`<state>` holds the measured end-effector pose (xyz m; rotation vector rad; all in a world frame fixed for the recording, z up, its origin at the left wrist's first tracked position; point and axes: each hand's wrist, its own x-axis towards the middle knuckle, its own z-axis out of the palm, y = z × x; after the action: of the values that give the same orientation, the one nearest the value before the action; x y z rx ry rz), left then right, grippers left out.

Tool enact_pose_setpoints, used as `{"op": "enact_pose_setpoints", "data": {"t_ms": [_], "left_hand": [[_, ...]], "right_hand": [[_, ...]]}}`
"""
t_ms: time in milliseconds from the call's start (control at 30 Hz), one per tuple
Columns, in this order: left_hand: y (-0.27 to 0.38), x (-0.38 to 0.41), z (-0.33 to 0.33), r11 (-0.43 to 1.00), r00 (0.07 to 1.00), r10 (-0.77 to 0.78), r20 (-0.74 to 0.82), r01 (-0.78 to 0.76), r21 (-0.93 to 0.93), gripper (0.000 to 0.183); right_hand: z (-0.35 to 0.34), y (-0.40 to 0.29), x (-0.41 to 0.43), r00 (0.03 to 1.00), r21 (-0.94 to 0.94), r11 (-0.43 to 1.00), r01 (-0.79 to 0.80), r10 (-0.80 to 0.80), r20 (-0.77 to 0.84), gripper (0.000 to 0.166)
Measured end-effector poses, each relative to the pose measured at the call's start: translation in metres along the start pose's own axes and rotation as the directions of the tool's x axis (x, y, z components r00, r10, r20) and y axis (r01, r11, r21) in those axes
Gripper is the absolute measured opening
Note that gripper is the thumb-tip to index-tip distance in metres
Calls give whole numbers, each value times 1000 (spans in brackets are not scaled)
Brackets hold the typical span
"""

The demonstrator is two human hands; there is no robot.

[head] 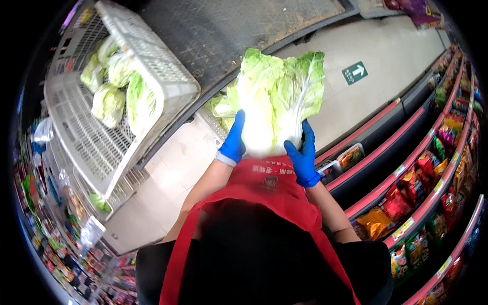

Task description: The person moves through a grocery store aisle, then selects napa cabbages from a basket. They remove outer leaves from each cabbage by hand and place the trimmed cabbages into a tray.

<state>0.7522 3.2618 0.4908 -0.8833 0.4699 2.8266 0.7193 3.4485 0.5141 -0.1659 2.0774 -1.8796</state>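
Observation:
A pale green napa cabbage (263,114) with an outer leaf (305,84) spread to the right is held up in front of my red apron (267,177). My left hand (234,133), in a blue glove, grips its left side near the base. On the lower right, my right hand (305,156), also blue-gloved, holds the white base and the spread leaf. Whether that leaf is still attached cannot be told. Behind the cabbage, a low crate (211,127) with green leaves shows only partly.
A white perforated crate (164,49) with several cabbages (108,105) stands tilted at the left on a dark worn tabletop (228,34). Shelves with red edges (411,148) carry snack packets along the right. A green arrow sign (355,72) marks the tiled floor.

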Motion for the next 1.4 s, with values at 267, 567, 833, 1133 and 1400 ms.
{"op": "enact_pose_setpoints", "data": {"t_ms": [267, 567, 833, 1133, 1400], "left_hand": [[19, -22, 105, 924, 916, 382, 122, -380, -35, 70], [76, -39, 137, 870, 811, 494, 313, -457, -189, 80], [107, 3, 162, 778, 731, 618, 290, -621, -93, 72], [127, 119, 193, 448, 480, 877, 22, -799, -400, 64], [129, 138, 213, 354, 394, 919, -22, -848, -394, 62]], "right_hand": [[-14, -119, 52, 972, 78, 984, 162, -173, 160, 75], [9, -172, 69, 963, 537, 843, 20, -160, 216, 56], [13, -183, 140, 937, 567, 820, -81, -132, 324, 47], [-15, -187, 284, 847, 697, 611, -376, -79, 526, 53], [-23, -190, 334, 675, 668, 505, -547, -205, 708, 60]]}}
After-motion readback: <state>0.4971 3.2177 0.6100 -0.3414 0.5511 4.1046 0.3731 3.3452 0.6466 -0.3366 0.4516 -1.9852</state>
